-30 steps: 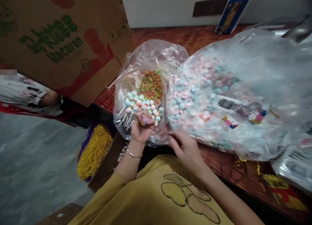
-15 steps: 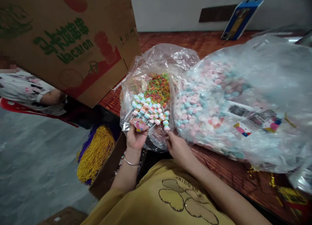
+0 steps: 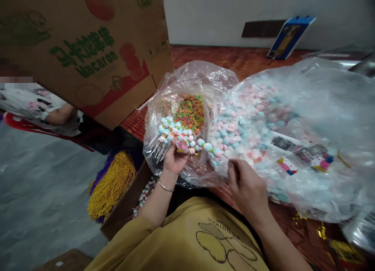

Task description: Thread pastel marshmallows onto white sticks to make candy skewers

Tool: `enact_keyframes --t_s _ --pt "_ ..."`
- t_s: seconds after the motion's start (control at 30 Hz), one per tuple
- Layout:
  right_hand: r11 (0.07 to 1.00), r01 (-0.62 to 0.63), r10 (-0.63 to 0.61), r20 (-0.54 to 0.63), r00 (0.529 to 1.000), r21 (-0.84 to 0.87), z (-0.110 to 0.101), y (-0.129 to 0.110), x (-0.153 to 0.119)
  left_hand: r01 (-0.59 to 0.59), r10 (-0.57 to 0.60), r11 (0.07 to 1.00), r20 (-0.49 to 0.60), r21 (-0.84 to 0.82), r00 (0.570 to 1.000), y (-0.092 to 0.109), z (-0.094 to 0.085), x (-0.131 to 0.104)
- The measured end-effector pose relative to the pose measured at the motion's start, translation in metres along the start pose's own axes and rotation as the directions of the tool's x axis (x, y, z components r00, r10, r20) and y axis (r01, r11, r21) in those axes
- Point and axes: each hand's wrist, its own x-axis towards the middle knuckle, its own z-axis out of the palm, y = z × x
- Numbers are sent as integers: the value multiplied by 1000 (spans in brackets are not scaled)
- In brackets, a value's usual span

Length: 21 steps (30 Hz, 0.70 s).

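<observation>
Nearest: seen at right, right hand (image 3: 249, 189) with thumb and forefinger pinched on the thin stick of a candy skewer (image 3: 208, 147); other fingers curled in. To the left, left hand (image 3: 175, 161), with thumb and fingertips pinching a small printed piece (image 3: 182, 146); underside of grip not visible, cannot tell what else is held.

Change over the last half second: skewer swung from near upright to slanting, stick end drawn rightward to the edge of the large bag (image 3: 336, 95). Judged from this: handled singly, apart from the bundle of skewers (image 3: 170, 130).

Beyond: bundle lying in open clear bag (image 3: 202, 69), before ring-shaped candies (image 3: 190, 110). At left, printed carton (image 3: 102, 87). Farthest, on table (image 3: 222, 58): blue box (image 3: 299, 32), tilted near wall.
</observation>
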Motion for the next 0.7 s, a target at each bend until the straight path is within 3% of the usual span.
enact_keyframes --t_s 0.1,0.2,0.33,0.53,0.7 --pt "950 -146 142 37 989 276 -17 7 -10 42 -42 999 15 -27 999 -2 1 1" --pt "895 -234 226 65 972 379 -31 8 -23 80 -79 995 17 -53 997 -8 2 2" --pt "887 -242 220 101 970 393 -35 4 -31 119 -119 993 -46 1 992 -20 3 3" --pt "902 -236 202 130 971 362 -38 5 -32 201 -198 978 -45 57 979 -28 8 -5" --pt "924 -192 160 121 980 332 -48 5 -36 178 -183 980 55 84 981 -29 8 -5"
